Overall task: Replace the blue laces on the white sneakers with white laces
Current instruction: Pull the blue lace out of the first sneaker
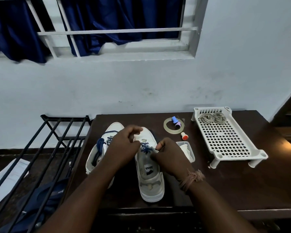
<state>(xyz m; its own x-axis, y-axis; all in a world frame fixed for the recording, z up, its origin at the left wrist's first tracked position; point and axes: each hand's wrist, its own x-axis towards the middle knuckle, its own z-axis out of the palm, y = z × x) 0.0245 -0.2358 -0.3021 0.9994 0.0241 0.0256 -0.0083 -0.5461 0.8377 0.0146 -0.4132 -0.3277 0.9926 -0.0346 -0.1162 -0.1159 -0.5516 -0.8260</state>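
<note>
Two white sneakers stand side by side on the dark table (225,182), toes toward the wall. The right sneaker (150,175) still carries a blue lace (145,147) crossed near its lower eyelets. My left hand (124,145) hovers over that shoe's toe end with its fingers curled; whether it holds the lace is hidden. My right hand (168,155) pinches at the shoe's right eyelet edge. The left sneaker (99,148) has a loose blue lace (100,143) hanging over its opening. Two coils of white laces (212,117) lie in the white perforated tray (225,140).
A tape roll (173,126), small thread spools (176,122), a small orange-capped item (183,136) and a clear lidded box (186,150) sit between the shoes and the tray. A black metal rack (45,157) stands left of the table.
</note>
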